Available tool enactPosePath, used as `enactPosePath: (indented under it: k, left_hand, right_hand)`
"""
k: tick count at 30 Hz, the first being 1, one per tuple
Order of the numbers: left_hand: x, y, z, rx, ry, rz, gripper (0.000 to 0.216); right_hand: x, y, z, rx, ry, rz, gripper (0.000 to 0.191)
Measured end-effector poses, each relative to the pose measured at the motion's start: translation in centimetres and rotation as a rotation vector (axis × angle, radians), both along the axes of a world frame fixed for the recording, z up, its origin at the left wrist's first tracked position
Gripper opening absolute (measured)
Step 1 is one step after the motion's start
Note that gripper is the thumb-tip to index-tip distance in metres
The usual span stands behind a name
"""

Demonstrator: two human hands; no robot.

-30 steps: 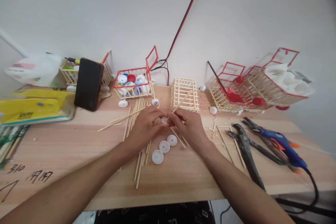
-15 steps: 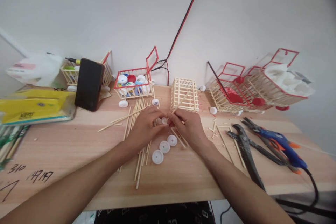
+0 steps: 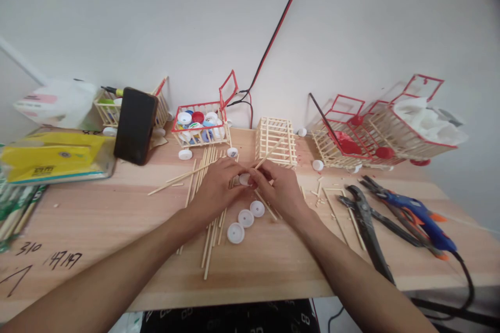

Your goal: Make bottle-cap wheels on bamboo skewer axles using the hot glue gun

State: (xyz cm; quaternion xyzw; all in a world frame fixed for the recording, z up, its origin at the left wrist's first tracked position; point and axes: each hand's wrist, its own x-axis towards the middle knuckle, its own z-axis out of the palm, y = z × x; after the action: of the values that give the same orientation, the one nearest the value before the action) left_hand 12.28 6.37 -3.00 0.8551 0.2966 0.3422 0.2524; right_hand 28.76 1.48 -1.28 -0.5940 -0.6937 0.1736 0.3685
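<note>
My left hand [image 3: 217, 187] and my right hand [image 3: 280, 188] meet at the middle of the wooden table [image 3: 97, 218]. Together they pinch a small white bottle cap [image 3: 244, 179]. A thin wooden stick [image 3: 269, 152] rises from my right fingers toward the bare stick cage [image 3: 275, 140] behind. Three white caps [image 3: 246, 218] lie in a row just in front of my hands. Loose sticks [image 3: 203, 171] are scattered under and beside my left hand.
A red-rimmed stick cart of coloured caps [image 3: 199, 124] stands at the back, with a black phone [image 3: 136, 126] and yellow packet [image 3: 54, 158] to the left. Two red-trimmed carts [image 3: 375, 132] stand at back right. Pliers [image 3: 365, 221] and a blue glue gun [image 3: 420, 216] lie on the right.
Both hands stay pinched on the cap and stick. The view has shifted slightly; nothing else has visibly moved.
</note>
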Motion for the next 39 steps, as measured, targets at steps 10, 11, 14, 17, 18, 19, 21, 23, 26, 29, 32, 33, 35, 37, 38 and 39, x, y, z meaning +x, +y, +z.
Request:
enactPosePath:
  k: [10, 11, 14, 17, 18, 19, 21, 23, 26, 29, 32, 33, 35, 37, 38, 39]
  left_hand:
    - [-0.06, 0.02, 0.03, -0.002, -0.023, 0.007, 0.023]
    - [-0.06, 0.04, -0.01, -0.001, -0.023, 0.008, 0.023]
    - [-0.05, 0.05, -0.14, 0.01, -0.018, 0.016, 0.022]
    - [-0.01, 0.02, -0.2, 0.018, -0.011, 0.015, 0.02]
    - [0.0, 0.01, -0.22, 0.019, -0.01, 0.014, 0.02]
    - [0.01, 0.01, -0.25, 0.019, -0.01, 0.015, 0.02]
    - [0.02, 0.03, -0.33, 0.018, -0.014, 0.025, 0.019]
    - [0.02, 0.05, -0.42, 0.02, -0.018, 0.029, 0.02]
    - [0.03, 0.03, -0.44, 0.016, -0.021, 0.025, 0.021]
    - [0.06, -0.05, -0.27, 0.008, -0.024, 0.021, 0.02]
    - [0.09, -0.1, -0.05, 0.008, -0.015, 0.019, 0.019]
    - [0.09, -0.11, -0.01, 0.008, -0.011, 0.018, 0.019]
    - [0.07, -0.12, 0.0, 0.009, -0.009, 0.018, 0.02]
    - [0.06, -0.14, -0.04, 0.012, -0.008, 0.02, 0.02]
    - [0.05, -0.15, -0.07, 0.013, -0.005, 0.021, 0.02]
    - [0.05, -0.17, -0.09, 0.014, -0.003, 0.021, 0.02]
  right_hand:
    - [0.15, -0.02, 0.13, 0.054, -0.057, -0.019, 0.022]
    - [0.18, 0.02, 0.05, 0.058, -0.062, -0.021, 0.022]
    - [0.24, 0.1, -0.1, 0.068, -0.059, -0.016, 0.022]
    - [0.26, 0.1, -0.03, 0.072, -0.049, -0.009, 0.021]
    - [0.26, 0.08, 0.01, 0.073, -0.048, -0.009, 0.021]
    - [0.26, 0.06, 0.05, 0.074, -0.048, -0.009, 0.021]
    - [0.25, 0.0, 0.11, 0.078, -0.048, -0.006, 0.021]
    - [0.27, -0.07, 0.14, 0.08, -0.042, 0.001, 0.022]
    - [0.3, -0.14, 0.14, 0.084, -0.041, 0.007, 0.022]
    - [0.32, -0.16, 0.15, 0.091, -0.044, 0.007, 0.022]
    - [0.29, -0.17, 0.19, 0.087, -0.032, 0.013, 0.023]
    - [0.27, -0.18, 0.22, 0.084, -0.028, 0.015, 0.023]
    - [0.24, -0.19, 0.28, 0.076, -0.024, 0.015, 0.024]
    - [0.21, -0.17, 0.31, 0.073, -0.027, 0.012, 0.024]
    - [0.19, -0.16, 0.31, 0.073, -0.031, 0.01, 0.024]
    - [0.18, -0.14, 0.31, 0.074, -0.037, 0.007, 0.024]
